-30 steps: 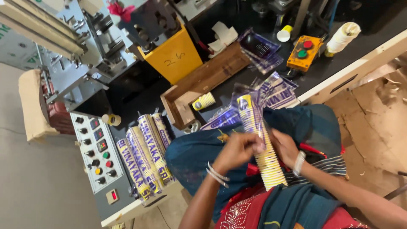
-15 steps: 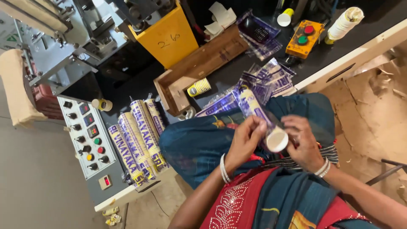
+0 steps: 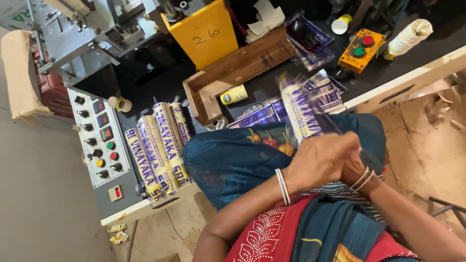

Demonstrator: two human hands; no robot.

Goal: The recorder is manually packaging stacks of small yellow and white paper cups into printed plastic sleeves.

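Above the lap, near the bench's [image 3: 412,73] front edge, a long sleeve of stacked paper cups [image 3: 302,110] in a clear printed wrapper is held upright and tilted slightly. It is blurred by motion, so its print and upper end are hard to make out. The left hand [image 3: 318,160] is closed around the sleeve's lower end, with its fingers curled tight. The right hand [image 3: 352,167] is tucked behind the left and mostly hidden; it seems to be closed on the same lower end, though its fingers cannot be seen. Bangles are worn on both wrists.

Behind the sleeve, flat purple printed wrappers [image 3: 330,85] are spread on the bench, partly covered by it. Toward the bench's left end, several finished cup sleeves [image 3: 155,150] are laid side by side beside a grey control panel [image 3: 99,145] with knobs and coloured buttons. A wooden tray [image 3: 242,68] with a short stack of cups [image 3: 234,94] is set near the middle, and an orange button box [image 3: 359,51] sits toward the back right. A yellow machine housing [image 3: 206,31] is cut off by the top edge.
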